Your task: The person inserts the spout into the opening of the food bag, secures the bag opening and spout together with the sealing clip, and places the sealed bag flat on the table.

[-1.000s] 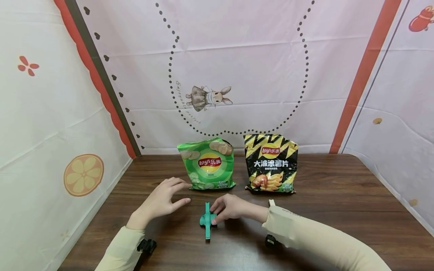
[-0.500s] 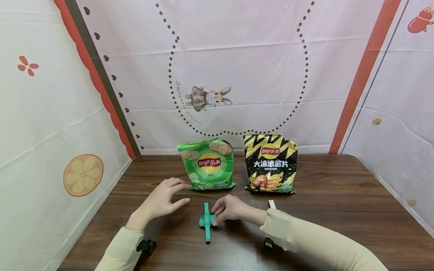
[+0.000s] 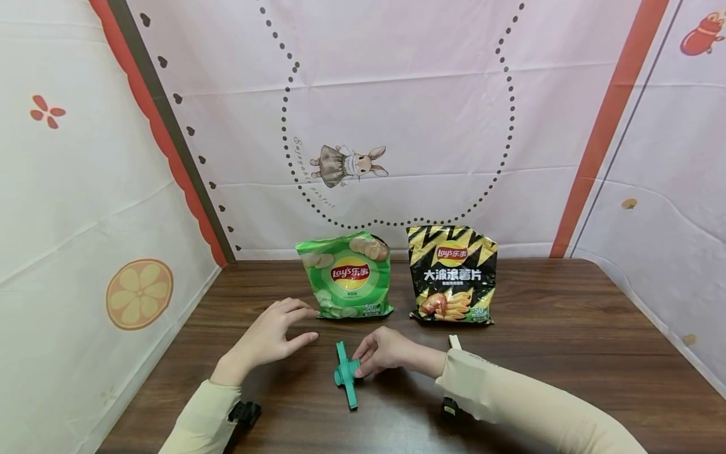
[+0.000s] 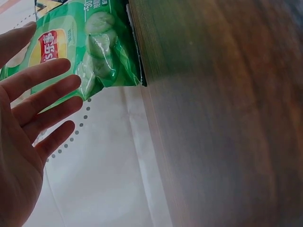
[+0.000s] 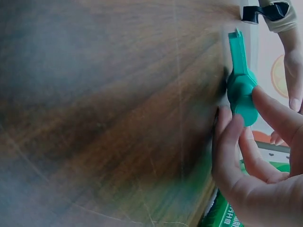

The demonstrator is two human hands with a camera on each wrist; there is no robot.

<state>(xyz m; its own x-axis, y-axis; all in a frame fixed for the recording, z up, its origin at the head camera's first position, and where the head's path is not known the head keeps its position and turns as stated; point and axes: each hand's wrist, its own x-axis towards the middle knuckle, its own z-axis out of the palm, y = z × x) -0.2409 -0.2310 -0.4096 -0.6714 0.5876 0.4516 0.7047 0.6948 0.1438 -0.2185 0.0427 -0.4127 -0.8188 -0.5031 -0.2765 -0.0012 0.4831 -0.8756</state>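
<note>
A teal bag-sealing clip (image 3: 345, 374), a long bar with a round part at its middle, is at the table's centre. My right hand (image 3: 386, 352) pinches that round part between thumb and fingers; the right wrist view shows the clip (image 5: 242, 90) close up at the fingertips. To the left, my left hand (image 3: 269, 337) holds nothing, its fingers spread and relaxed. Its fingertips are near the lower left corner of a green Lay's chip bag (image 3: 350, 277); in the left wrist view this bag (image 4: 102, 52) is beyond the fingers. Whether they touch is unclear.
A black and yellow Lay's chip bag (image 3: 452, 274) stands at the back right of the brown wooden table (image 3: 544, 328). A cream-coloured bar (image 3: 455, 342) is partly hidden behind the right sleeve. Printed cloth (image 3: 397, 113) hangs behind and at both sides.
The teal clip has turned slightly in my right hand, its far end swinging left and its near end right. My left hand and both chip bags have stayed in place.
</note>
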